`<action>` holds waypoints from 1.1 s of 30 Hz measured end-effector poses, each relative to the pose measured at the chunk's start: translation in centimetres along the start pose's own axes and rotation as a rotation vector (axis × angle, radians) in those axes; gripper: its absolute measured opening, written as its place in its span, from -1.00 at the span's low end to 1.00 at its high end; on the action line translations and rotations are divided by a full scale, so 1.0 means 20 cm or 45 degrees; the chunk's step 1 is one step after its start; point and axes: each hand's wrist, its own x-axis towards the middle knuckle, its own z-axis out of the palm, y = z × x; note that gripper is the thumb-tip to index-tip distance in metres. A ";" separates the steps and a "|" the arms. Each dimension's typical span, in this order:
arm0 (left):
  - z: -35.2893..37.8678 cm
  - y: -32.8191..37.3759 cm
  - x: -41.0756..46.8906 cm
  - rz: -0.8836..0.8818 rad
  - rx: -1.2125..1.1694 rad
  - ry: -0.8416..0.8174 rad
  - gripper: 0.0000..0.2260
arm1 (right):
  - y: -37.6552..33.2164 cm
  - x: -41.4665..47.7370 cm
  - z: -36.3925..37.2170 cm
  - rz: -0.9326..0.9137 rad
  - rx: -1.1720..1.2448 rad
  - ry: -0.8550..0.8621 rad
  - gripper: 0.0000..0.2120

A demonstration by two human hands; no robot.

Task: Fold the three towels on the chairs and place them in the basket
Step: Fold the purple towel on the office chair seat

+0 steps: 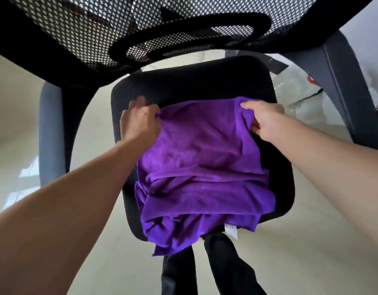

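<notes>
We are folding the purple towel lying on the chair seat: our left hand and right hand are each pinching a far corner. Next, we judge, comes drawing both corners evenly toward the near edge.

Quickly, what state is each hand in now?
Left hand: grips the towel at its far left corner.
Right hand: grips its far right corner.

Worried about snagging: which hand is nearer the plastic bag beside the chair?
Right. The right hand pinches a far corner of the purple towel, on the plastic bag side; the left hand grips the opposite corner.
</notes>
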 end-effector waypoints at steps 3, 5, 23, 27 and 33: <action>-0.02 -0.03 0.05 -0.315 -0.362 0.139 -0.82 | -0.06 0.02 -0.04 -0.159 -0.050 0.086 -0.78; -0.05 -0.08 0.11 -0.485 -0.550 0.198 -0.82 | -0.14 0.05 -0.04 -0.286 -0.091 0.105 -0.74; 0.02 -0.18 0.28 -1.058 -1.061 0.217 -0.78 | -0.17 0.27 -0.02 -0.409 -0.417 0.171 -0.65; 0.04 -0.19 0.22 -1.024 -1.001 0.216 -0.79 | -0.08 0.22 -0.05 -0.455 -0.604 0.135 -0.75; 0.14 -0.19 -0.15 -1.030 -0.969 0.029 -0.63 | 0.26 0.07 -0.21 -0.397 -0.653 0.066 -0.61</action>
